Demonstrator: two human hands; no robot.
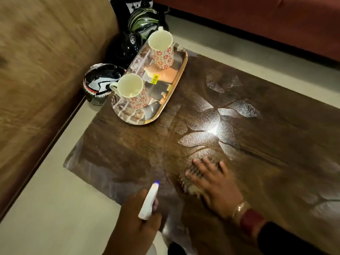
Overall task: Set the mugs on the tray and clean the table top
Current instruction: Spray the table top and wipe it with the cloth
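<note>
on the dark wooden bench (128,155), toward eleven o'clock of its top, an oblong tray (166,100) with a printed picture and a yellow price sticker (155,79) carries both mugs. the far mug (161,49) stands upright at the twelve o'clock end of the tray, its handle pointing away; the near mug (132,91) stands at the seven o'clock end, its handle turned to nine o'clock. both are cream inside with red flower prints outside, and they stand well apart. the bench top shows pale leaf shapes with a bright glare at its middle. at five o'clock of that glare, the right one of the hands (214,184) lies flat with fingers spread, pressing down on a checked cloth (191,178) that peeks out under the fingers; the cloth is blurred. a bangle (241,208) and a dark red cuff (251,221) sit at that wrist. at six o'clock of the frame, the left hand (136,223) is curled closed around a white spray bottle (148,203), whose blue-tipped nozzle points toward twelve o'clock, over the near edge of the bench. beyond the bench at ten to twelve o'clock, three helmets rest on the pale floor (55,208): a black-and-white helmet (101,83), a black helmet (125,46) and a green-striped helmet (145,20). a brown sofa (36,70) fills the nine o'clock side.
</note>
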